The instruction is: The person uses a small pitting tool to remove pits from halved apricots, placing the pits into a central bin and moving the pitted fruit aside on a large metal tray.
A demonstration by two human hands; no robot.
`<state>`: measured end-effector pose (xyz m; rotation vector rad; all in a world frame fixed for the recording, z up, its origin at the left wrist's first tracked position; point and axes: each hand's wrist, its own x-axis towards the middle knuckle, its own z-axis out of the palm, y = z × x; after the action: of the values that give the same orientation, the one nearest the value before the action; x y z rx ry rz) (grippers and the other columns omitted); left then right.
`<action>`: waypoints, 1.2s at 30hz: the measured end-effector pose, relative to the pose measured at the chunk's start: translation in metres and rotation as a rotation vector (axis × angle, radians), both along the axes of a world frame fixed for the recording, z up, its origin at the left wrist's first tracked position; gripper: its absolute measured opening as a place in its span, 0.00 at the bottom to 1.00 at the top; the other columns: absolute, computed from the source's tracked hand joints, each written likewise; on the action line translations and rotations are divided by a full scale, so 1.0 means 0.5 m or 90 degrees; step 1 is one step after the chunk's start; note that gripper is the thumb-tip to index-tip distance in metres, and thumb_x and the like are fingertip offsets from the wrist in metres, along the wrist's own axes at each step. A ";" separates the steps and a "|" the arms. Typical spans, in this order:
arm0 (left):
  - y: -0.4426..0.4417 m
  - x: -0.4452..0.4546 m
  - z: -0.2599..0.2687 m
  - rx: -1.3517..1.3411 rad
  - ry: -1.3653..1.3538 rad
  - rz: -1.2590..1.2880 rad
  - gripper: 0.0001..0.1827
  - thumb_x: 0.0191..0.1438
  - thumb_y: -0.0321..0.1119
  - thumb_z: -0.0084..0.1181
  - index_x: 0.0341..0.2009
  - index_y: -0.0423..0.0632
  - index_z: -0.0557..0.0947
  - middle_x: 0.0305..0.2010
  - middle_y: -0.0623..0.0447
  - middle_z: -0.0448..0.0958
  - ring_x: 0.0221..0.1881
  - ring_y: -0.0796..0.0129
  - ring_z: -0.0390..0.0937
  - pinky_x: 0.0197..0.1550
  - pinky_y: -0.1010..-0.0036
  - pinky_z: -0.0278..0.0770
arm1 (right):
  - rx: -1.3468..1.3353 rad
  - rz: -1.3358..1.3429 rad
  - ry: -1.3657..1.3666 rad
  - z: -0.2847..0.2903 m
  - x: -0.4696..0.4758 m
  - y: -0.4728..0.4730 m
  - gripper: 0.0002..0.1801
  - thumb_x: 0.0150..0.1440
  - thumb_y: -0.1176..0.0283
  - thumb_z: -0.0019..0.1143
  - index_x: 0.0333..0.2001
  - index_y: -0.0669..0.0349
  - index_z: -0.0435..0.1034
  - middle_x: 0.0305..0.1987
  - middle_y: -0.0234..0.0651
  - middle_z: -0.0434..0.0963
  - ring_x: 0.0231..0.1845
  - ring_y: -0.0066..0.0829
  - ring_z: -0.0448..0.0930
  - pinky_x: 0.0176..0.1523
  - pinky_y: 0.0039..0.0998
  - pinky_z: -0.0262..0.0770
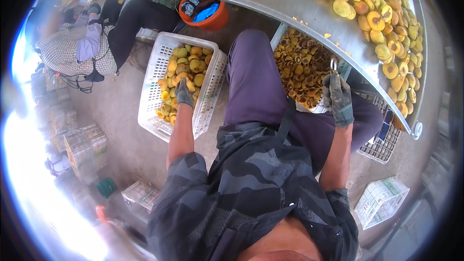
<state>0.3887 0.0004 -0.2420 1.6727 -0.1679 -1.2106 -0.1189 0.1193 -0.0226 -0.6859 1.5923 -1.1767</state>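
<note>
My left hand (184,93), in a dirty grey glove, is over the white plastic crate (148,90) on my left, at a piece of halved yellow fruit (180,78). Whether the fingers grip it is unclear. Halved fruit fills much of that crate. My right hand (338,96), also gloved, holds a small looped metal tool (334,64) upright beside my right thigh. Behind the tool, under the table edge, a crate holds many fruit pieces with brown hollows (302,65). Above, the metal table (275,1) carries a large heap of halved fruit (377,21).
An orange bucket (214,20) with cloths stands under the table. Another person (79,47) sits at the upper left. White crates (382,201) stand on the floor behind me, and stacked crates (85,148) at the left. The table's curved metal rim (253,5) passes above my knees.
</note>
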 end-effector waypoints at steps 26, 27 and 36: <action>-0.316 -1.090 0.366 -0.552 -0.781 -0.937 0.40 0.52 0.51 0.62 0.67 0.50 0.66 0.65 0.37 0.67 0.62 0.45 0.70 0.63 0.58 0.67 | -0.037 -0.148 -0.147 -0.041 -0.006 0.043 0.20 0.68 0.52 0.44 0.34 0.56 0.69 0.17 0.24 0.68 0.11 0.14 0.64 0.15 0.18 0.57; -0.311 -1.114 0.358 -0.511 -0.902 -0.890 0.42 0.51 0.52 0.63 0.68 0.51 0.64 0.67 0.36 0.64 0.61 0.43 0.70 0.63 0.56 0.68 | -0.024 -0.152 -0.161 -0.036 -0.007 0.046 0.20 0.68 0.52 0.44 0.34 0.57 0.69 0.17 0.25 0.68 0.11 0.15 0.64 0.14 0.19 0.57; -0.341 -1.008 0.322 -0.515 -0.395 -0.909 0.27 0.55 0.44 0.59 0.57 0.48 0.72 0.50 0.43 0.78 0.50 0.54 0.78 0.48 0.59 0.78 | -0.082 -0.109 -0.124 -0.032 0.000 0.045 0.20 0.69 0.54 0.44 0.34 0.59 0.69 0.17 0.25 0.68 0.11 0.14 0.64 0.15 0.18 0.57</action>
<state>-0.1151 -0.1698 -0.0812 0.9758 -2.1801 -1.1683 -0.1189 0.1420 -0.0385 -0.5063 1.4429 -1.4371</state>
